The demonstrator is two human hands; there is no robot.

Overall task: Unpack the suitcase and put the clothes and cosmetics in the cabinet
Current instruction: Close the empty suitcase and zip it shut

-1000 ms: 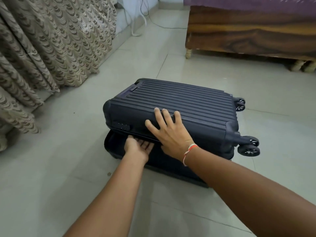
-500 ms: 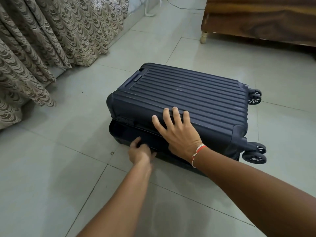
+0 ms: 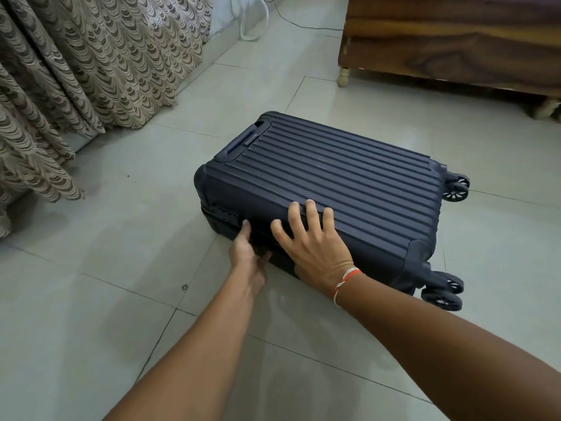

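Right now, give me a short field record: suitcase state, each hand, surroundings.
suitcase: dark blue, ribbed, flat on tiled floor, lid barely parted at near edge
left hand: at the seam on the near side, fingers hidden
right hand: flat on lid, fingers spread
surroundings: curtain left, wooden bed frame behind
clothes, cosmetics: not visible

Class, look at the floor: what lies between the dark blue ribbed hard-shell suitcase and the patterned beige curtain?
In the head view, only bare grey floor tiles separate the dark blue ribbed hard-shell suitcase from the patterned beige curtain.
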